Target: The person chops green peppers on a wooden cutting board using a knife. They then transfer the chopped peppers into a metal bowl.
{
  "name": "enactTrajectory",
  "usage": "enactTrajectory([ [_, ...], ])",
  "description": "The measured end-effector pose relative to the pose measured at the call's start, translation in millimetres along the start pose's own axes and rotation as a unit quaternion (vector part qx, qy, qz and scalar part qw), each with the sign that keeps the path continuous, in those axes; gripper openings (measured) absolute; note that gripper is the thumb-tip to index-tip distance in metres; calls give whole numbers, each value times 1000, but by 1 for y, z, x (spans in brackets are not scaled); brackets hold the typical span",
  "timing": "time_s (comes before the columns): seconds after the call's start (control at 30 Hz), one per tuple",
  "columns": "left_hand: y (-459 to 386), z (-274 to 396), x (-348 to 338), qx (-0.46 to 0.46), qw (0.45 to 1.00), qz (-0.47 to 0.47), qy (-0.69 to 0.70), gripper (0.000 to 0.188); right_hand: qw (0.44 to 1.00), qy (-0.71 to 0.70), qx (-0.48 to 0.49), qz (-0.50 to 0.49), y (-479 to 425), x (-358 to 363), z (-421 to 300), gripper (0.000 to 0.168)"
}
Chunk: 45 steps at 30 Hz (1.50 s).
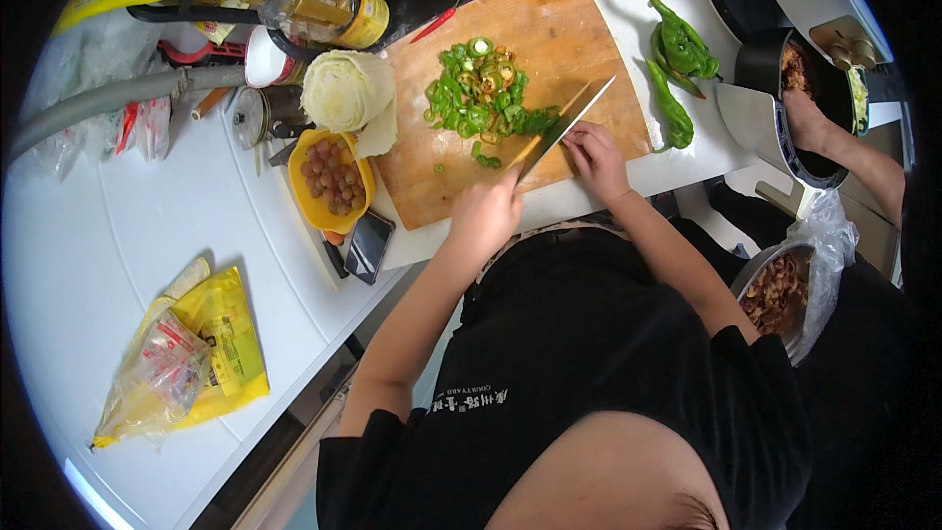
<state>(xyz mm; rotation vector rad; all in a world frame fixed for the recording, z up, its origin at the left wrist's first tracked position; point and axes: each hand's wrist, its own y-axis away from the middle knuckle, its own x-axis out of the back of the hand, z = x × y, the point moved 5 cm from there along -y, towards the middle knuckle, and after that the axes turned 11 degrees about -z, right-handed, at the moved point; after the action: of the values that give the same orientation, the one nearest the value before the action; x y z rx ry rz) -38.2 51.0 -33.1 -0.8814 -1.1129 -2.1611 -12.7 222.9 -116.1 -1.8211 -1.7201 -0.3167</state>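
My left hand (487,210) grips the handle of a kitchen knife (568,131), its broad blade slanting up and right over the wooden cutting board (611,81). Just right of the blade, the bent fingers of my right hand (597,160) press on a piece of green pepper (565,138), which the blade and fingers mostly hide. Left of the knife lies a heap of sliced green peppers (482,88), with a few slices apart from it nearer me. A red chili (434,25) rests at the board's far left edge.
Whole green peppers (673,51) lie right of the board. A cut cabbage (346,92), a yellow bowl of grapes (296,184) and a phone (369,246) stand left. Another person's hand (808,121) reaches into a black basket (758,62); below is a metal bowl (751,272) of brown food pieces.
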Motion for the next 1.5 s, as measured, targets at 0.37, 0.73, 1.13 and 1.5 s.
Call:
enactTrajectory([
  [0.37, -15, 26, 13, -22, 997, 53, 54, 31, 999, -23, -21, 15, 0, 0, 1, 11],
  [0.73, 7, 14, -1, -24, 998, 34, -41, 35, 999, 32, -27, -13, 2, 0, 0, 10],
  [1.13, -18, 22, 18, -23, 996, 55, 64, 31, 999, -26, -36, 2, -3, 0, 5, 10],
  [1.5, -6, 21, 11, -21, 999, 26, 26, 32, 1000, -3, -29, -1, -3, 0, -2, 9],
])
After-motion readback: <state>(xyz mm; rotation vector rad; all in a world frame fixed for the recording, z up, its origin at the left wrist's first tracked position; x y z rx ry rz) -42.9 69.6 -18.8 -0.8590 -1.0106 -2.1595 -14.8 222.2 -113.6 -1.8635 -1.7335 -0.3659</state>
